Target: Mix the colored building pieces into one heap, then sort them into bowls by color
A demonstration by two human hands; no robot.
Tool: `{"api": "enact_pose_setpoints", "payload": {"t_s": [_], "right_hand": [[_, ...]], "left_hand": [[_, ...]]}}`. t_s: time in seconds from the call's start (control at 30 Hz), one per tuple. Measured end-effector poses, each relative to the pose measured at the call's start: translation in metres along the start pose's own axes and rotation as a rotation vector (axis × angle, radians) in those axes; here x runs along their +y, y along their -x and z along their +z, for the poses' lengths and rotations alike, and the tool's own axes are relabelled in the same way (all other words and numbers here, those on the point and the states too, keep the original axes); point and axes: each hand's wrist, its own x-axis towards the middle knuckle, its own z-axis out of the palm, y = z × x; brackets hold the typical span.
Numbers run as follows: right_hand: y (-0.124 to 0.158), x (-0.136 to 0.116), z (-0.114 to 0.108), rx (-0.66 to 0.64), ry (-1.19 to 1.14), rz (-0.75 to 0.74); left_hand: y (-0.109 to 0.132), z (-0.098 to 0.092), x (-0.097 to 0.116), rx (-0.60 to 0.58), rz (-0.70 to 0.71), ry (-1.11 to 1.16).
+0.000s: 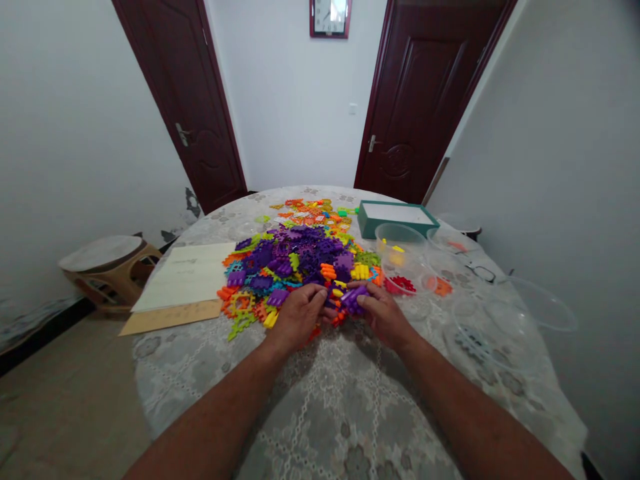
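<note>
A big heap of coloured plastic interlocking pieces (300, 257), mostly purple, orange and yellow, lies in the middle of a round table (320, 407) with a lace-patterned cloth. My left hand (299, 313) rests at the heap's near edge, fingers curled down onto purple pieces. My right hand (381, 311) is just beside it, pinching a small bunch of purple pieces (354, 298). The two hands nearly touch.
Several clear plastic bowls (400, 241) stand right of the heap, some with red, yellow or orange pieces. A teal box (397, 217) lies behind them. Paper sheets (187, 273) lie on the left. A wooden stool (107, 263) stands left of the table; two dark doors behind.
</note>
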Motion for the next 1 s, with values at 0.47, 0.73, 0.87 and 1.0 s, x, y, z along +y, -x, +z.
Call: {"api": "enact_pose_setpoints", "payload": {"t_s": [0.47, 0.73, 0.87, 1.0], "right_hand": [[0.002, -0.006, 0.009, -0.078, 0.139, 0.018], [-0.025, -0.098, 0.001, -0.022, 0.545, -0.123], [-0.095, -0.132, -0.038, 0.161, 0.707, -0.206], [-0.172, -0.144, -0.081, 0.452, 0.795, -0.125]], "left_hand": [[-0.003, -0.008, -0.001, -0.085, 0.096, -0.179], [0.005, -0.010, -0.004, 0.102, 0.527, -0.780], [0.003, -0.011, -0.012, 0.119, 0.641, -0.951], [0.002, -0.013, -0.014, 0.151, 0.714, -1.020]]}}
